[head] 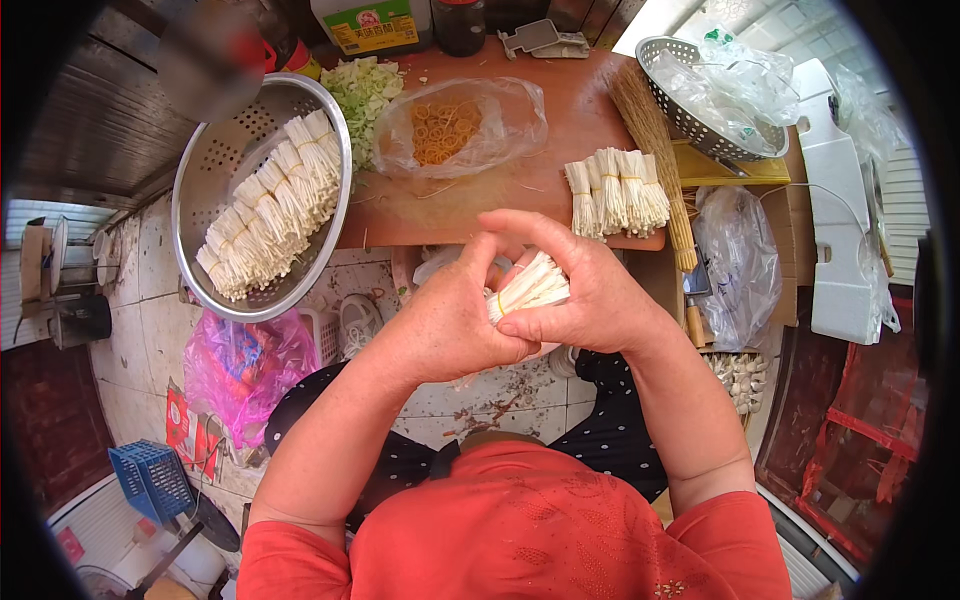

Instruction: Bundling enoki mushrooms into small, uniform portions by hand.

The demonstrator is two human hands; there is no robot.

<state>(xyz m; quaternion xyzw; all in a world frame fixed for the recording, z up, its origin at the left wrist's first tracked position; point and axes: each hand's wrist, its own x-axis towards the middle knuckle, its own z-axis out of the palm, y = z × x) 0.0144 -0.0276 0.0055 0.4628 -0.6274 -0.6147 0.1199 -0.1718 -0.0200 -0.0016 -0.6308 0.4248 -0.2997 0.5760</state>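
Note:
Between my hands, in front of the table's near edge, is a small bundle of enoki mushrooms (531, 289) with a yellow rubber band round it. My right hand (585, 289) grips the bundle between thumb and fingers. My left hand (469, 307) touches its banded end, partly hiding it. Several banded enoki bundles (619, 191) stand at the right of the reddish-brown tabletop (480, 202). More bundles (270, 206) lie in a row in a steel colander (341, 210) on the left. An open plastic bag of rubber bands (445, 131) lies mid-table.
Chopped cabbage (367, 94) lies beside the colander. A straw whisk broom (652, 142) leans along the table's right side, near a second colander (694, 124) holding plastic bags. A cleaver (696, 281) is below it. A pink plastic bag (251, 364) sits on the floor at left.

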